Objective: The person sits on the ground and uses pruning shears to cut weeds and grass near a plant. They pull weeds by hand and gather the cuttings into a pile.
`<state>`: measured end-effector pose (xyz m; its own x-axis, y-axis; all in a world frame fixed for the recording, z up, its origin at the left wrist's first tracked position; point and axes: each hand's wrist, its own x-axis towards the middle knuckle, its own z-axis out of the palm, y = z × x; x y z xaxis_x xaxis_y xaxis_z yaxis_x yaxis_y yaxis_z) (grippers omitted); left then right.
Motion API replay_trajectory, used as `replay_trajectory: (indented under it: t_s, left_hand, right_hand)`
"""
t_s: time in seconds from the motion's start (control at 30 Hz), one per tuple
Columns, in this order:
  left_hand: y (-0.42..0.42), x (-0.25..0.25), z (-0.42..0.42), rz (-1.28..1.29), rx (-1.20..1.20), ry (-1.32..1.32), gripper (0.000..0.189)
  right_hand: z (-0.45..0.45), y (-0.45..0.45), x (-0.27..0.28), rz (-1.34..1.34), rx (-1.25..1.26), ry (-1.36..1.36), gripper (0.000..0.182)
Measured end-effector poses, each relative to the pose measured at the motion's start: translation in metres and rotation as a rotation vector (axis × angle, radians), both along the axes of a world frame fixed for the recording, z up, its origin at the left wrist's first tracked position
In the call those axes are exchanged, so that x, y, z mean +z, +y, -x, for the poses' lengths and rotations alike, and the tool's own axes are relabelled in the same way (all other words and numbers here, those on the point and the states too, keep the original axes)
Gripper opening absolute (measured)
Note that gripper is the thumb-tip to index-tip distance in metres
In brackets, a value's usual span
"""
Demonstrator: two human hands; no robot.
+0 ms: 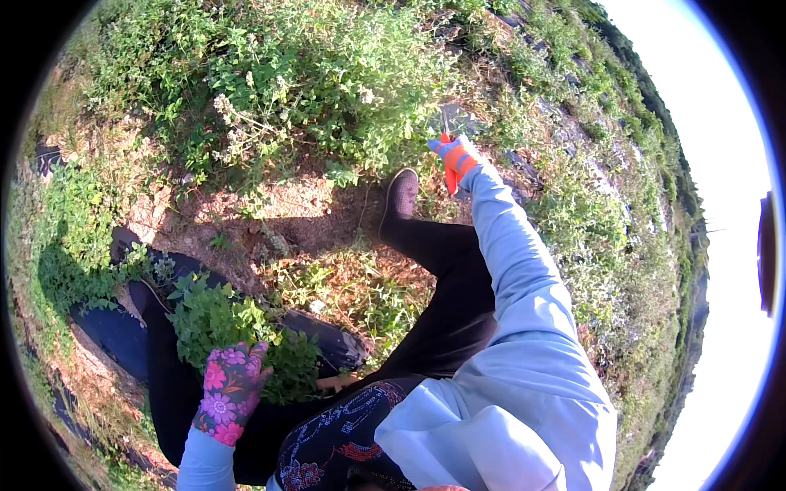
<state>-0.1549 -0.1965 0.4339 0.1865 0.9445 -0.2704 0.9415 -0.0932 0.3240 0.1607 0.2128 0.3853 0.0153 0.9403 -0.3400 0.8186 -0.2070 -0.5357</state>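
My right hand (457, 158), in an orange and grey glove, grips a red-handled cutting tool (450, 179). The tool's narrow metal blade (445, 119) points away from me, beside a leafy flowering plant (368, 104). Lower left, my left hand (233, 390) wears a dark glove with pink and purple flowers. It lies against a leafy green clump (215, 319); whether its fingers close on any stems cannot be told. A short tan piece, perhaps wood (338, 382), shows beside the clump, partly hidden by my leg.
My shoe (403, 191) stands on bare soil (295, 230) near the plant's base. Black plastic sheeting (110, 337) covers ground at left, and more dark sheeting (325, 337) lies between my legs. Weedy rows (589, 202) run along the right.
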Motion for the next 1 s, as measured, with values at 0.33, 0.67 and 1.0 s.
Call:
replay_trajectory:
  t_s: [0.33, 0.67, 1.0]
  left_hand:
    - [0.018, -0.040, -0.010, 0.205, -0.110, 0.030, 0.036]
    - [0.019, -0.044, -0.019, 0.227, -0.129, 0.015, 0.035]
    - [0.012, -0.045, -0.021, 0.140, -0.126, -0.036, 0.035]
  right_hand:
    - [0.013, 0.040, -0.016, -0.268, -0.083, -0.134, 0.050]
    - [-0.012, 0.054, -0.021, -0.426, 0.010, -0.134, 0.055]
    - [-0.030, 0.068, -0.033, -0.245, -0.017, -0.167, 0.062]
